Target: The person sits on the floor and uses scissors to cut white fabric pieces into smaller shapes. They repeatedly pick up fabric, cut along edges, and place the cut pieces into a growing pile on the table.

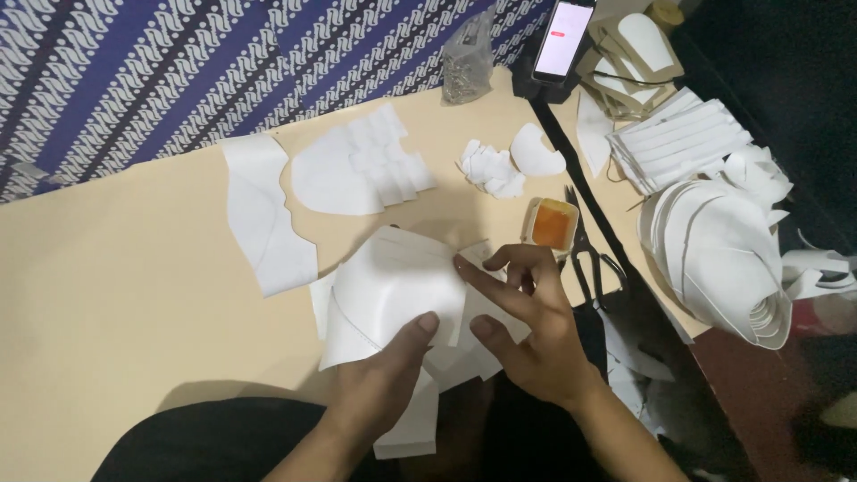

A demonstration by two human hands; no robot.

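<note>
Far left on the beige table [116,268]: a long white cut piece [263,214], then a fan of overlapping white pieces [357,170], both well apart from the hands. At centre, near the table's front edge: a curved white piece [393,290], domed, long axis running from lower left to upper right. Left hand [379,384] beneath and behind it, thumb pressed on its lower right edge, grasping it. Right hand [527,330] just beside on the right, index fingertip touching the upper right edge, other fingers loosely curled, grasping nothing. Both hands equally close. Further right: small orange glue pot [553,223], scissors [585,254], phone [564,37] standing upright, stacks of white strips [687,138].
</note>
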